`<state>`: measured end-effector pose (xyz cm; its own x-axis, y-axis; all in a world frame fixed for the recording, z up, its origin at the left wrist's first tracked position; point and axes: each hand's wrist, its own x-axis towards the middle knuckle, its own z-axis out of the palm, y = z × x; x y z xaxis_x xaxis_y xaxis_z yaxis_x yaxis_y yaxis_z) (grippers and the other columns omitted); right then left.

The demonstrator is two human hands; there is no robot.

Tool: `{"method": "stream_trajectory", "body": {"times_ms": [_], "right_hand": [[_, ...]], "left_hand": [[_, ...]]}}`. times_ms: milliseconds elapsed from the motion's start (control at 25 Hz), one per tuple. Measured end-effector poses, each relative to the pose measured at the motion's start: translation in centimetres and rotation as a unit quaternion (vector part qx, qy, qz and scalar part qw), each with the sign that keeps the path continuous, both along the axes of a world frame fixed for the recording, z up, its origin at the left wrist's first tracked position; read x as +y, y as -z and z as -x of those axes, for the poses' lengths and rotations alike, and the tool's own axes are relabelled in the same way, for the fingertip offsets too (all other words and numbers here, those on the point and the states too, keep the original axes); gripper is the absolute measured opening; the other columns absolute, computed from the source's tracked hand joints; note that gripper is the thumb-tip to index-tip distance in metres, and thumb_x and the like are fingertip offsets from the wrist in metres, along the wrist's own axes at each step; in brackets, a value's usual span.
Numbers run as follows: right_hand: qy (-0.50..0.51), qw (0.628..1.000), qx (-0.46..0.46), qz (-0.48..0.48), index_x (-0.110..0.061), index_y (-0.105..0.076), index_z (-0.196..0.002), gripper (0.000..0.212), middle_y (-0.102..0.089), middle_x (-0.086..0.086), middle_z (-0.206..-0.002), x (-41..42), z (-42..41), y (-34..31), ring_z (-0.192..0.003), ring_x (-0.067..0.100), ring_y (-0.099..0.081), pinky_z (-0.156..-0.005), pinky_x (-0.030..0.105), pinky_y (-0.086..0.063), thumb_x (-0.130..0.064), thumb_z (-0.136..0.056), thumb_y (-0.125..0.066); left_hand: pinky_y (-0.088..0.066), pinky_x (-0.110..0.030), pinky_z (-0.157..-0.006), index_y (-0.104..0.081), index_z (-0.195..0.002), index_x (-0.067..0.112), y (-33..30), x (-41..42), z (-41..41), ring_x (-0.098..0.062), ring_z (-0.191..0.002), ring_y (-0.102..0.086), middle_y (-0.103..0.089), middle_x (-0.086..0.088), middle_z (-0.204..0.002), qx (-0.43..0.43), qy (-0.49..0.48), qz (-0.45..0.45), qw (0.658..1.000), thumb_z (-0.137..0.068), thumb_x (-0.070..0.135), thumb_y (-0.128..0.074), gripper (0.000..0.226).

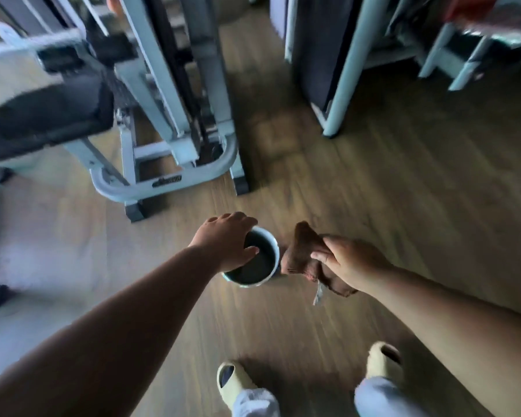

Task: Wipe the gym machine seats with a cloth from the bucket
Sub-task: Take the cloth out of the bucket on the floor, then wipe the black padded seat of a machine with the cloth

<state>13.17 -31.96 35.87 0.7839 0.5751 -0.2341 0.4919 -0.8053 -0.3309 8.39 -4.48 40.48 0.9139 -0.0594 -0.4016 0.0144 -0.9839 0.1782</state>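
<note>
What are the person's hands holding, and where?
Right hand grips the brown cloth at its bunched middle; left hand holds the bucket rim.

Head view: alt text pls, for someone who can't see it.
A person stands on a wooden floor, left hand on the rim of a small bucket, right hand gripping a brown cloth beside it. A gym machine's black seat is at upper left.

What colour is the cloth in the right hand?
Brown. The cloth shows best, and only, in the head view, gripped by the right hand.
</note>
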Motion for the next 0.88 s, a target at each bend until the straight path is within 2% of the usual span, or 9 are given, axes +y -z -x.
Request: {"method": "stream_trajectory", "body": {"times_ms": [160,320,440,520,640,760,880], "right_hand": [[0.074,0.996,-0.047,-0.021,-0.018,-0.058,-0.114,0.044,-0.068,0.003,-0.108,-9.7,-4.0,-7.7,-0.098,0.030,-0.065,-0.075,0.037,-0.047,-0.056,-0.099,-0.044],[0.135,0.987,-0.076,-0.048,-0.021,-0.057,-0.116,0.044,-0.069,0.003,-0.110,-26.0,-8.7,-12.1,-0.100,0.029,-0.065,-0.081,0.040,-0.050,-0.059,-0.098,-0.042],[0.195,0.976,-0.086,-0.039,-0.021,-0.057,-0.115,0.045,-0.068,0.001,-0.107,-40.3,-10.8,-14.9,-0.100,0.028,-0.065,-0.082,0.039,-0.050,-0.059,-0.098,-0.041],[0.228,0.969,-0.090,-0.027,-0.019,-0.056,-0.109,0.044,-0.067,0.000,-0.102,-49.0,-11.5,-16.8,-0.095,0.026,-0.065,-0.079,0.038,-0.049,-0.059,-0.099,-0.041],[0.276,0.956,-0.096,0.019,-0.021,-0.043,-0.090,0.038,-0.064,0.001,-0.093,-60.9,-12.3,-19.7,-0.088,0.026,-0.063,-0.070,0.036,-0.043,-0.058,-0.100,-0.040],[0.325,0.939,-0.103,0.041,-0.023,-0.042,-0.089,0.035,-0.064,0.002,-0.092,-69.6,-13.8,-21.8,-0.088,0.026,-0.064,-0.071,0.036,-0.043,-0.057,-0.100,-0.040],[0.378,0.917,-0.115,0.056,-0.019,-0.049,-0.091,0.038,-0.063,0.002,-0.089,-76.8,-16.4,-22.4,-0.084,0.026,-0.062,-0.069,0.035,-0.040,-0.056,-0.100,-0.041]], "left_hand": [[-0.036,-0.038,-0.110,-0.038,-0.147,0.037,-7.6,-9.7,-6.1,-0.019,-0.138,-0.043,-0.042,0.008,-0.152,-0.042,0.048,-0.029,0.998,-0.090,0.059,-0.057,0.064],[-0.043,-0.038,-0.105,-0.048,-0.140,0.037,-11.3,-26.2,-12.8,-0.017,-0.131,-0.050,-0.049,0.011,-0.145,-0.083,0.082,-0.023,0.993,-0.087,0.060,-0.059,0.059],[-0.038,-0.038,-0.110,-0.049,-0.138,0.037,-13.0,-41.1,-17.7,-0.014,-0.135,-0.044,-0.047,0.013,-0.146,-0.093,0.138,0.001,0.986,-0.088,0.059,-0.059,0.056],[-0.034,-0.035,-0.112,-0.048,-0.139,0.037,-14.4,-50.6,-20.9,-0.011,-0.137,-0.041,-0.046,0.014,-0.148,-0.092,0.185,0.016,0.978,-0.089,0.058,-0.058,0.055],[-0.032,-0.030,-0.109,-0.047,-0.140,0.038,-17.5,-63.5,-25.3,-0.009,-0.137,-0.039,-0.044,0.015,-0.149,-0.098,0.263,0.040,0.959,-0.090,0.059,-0.057,0.055],[-0.030,-0.027,-0.109,-0.047,-0.140,0.038,-20.0,-73.1,-29.5,-0.010,-0.140,-0.036,-0.042,0.014,-0.150,-0.104,0.321,0.047,0.940,-0.091,0.058,-0.056,0.053],[-0.032,-0.027,-0.109,-0.051,-0.138,0.036,-20.9,-81.0,-34.8,-0.012,-0.136,-0.042,-0.049,0.012,-0.145,-0.116,0.369,0.043,0.921,-0.090,0.057,-0.058,0.053]]}}
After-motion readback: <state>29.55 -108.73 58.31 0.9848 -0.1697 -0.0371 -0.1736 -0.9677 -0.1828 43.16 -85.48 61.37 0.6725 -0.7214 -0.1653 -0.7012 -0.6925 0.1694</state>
